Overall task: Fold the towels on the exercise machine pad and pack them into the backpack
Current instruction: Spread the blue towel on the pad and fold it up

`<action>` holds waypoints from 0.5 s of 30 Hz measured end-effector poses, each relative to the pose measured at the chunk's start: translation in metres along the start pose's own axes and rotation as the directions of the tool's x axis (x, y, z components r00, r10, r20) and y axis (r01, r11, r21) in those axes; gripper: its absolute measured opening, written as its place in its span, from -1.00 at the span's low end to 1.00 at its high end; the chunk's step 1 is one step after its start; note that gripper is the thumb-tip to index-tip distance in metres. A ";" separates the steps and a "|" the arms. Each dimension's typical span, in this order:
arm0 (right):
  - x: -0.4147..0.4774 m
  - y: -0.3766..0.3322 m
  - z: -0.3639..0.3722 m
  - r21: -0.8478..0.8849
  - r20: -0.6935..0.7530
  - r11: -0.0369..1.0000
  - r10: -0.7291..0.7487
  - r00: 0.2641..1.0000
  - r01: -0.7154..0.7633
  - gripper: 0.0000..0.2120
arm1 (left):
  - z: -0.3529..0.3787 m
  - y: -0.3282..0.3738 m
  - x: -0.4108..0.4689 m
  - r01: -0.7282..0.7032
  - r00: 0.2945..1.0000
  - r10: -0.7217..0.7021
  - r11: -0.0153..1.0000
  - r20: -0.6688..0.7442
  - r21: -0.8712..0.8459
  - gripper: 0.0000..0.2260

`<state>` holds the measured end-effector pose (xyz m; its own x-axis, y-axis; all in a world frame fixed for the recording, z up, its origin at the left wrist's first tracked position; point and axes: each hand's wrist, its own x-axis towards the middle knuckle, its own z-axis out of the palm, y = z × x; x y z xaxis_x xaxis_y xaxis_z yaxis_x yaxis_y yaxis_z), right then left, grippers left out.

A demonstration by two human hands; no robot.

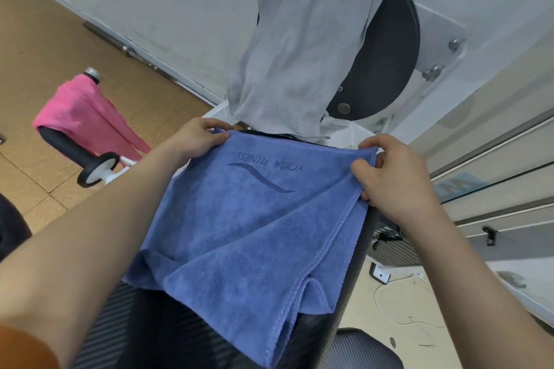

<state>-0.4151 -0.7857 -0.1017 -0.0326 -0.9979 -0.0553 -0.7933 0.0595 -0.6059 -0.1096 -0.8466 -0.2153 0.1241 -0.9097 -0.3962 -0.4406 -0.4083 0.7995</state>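
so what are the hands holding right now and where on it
The blue towel, by its far edge: the left hand pinches the left corner, and the right hand grips the right corner.

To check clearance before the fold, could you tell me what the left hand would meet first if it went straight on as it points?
Probably the grey towel draped just beyond: the left hand, pinching the blue towel by its far corner, points toward the grey one's lower edge. Depth is unclear.
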 end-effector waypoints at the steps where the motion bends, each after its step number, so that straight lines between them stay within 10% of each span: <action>1: 0.000 -0.001 0.000 -0.011 -0.003 1.000 -0.010 1.000 0.010 -0.86 | 0.001 0.000 0.001 -0.017 1.000 0.017 1.000 -0.009 0.010 -0.85; 9: -0.009 0.003 -0.002 -0.238 -0.091 0.969 -0.088 0.992 0.064 -0.90 | 0.007 -0.003 0.004 -0.108 0.969 0.117 0.993 -0.215 0.052 -0.87; 15: 0.005 -0.006 -0.014 -0.319 0.074 0.948 0.012 0.997 0.013 -0.89 | -0.010 -0.011 0.003 0.032 0.999 -0.034 0.987 -0.009 -0.159 -0.96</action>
<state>-0.4188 -0.7916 -0.0875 0.0032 -0.9927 -0.1210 -0.9463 0.0361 -0.3213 -0.0954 -0.8456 -0.2205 0.1473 -0.8961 -0.4188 -0.2897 -0.4439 0.8479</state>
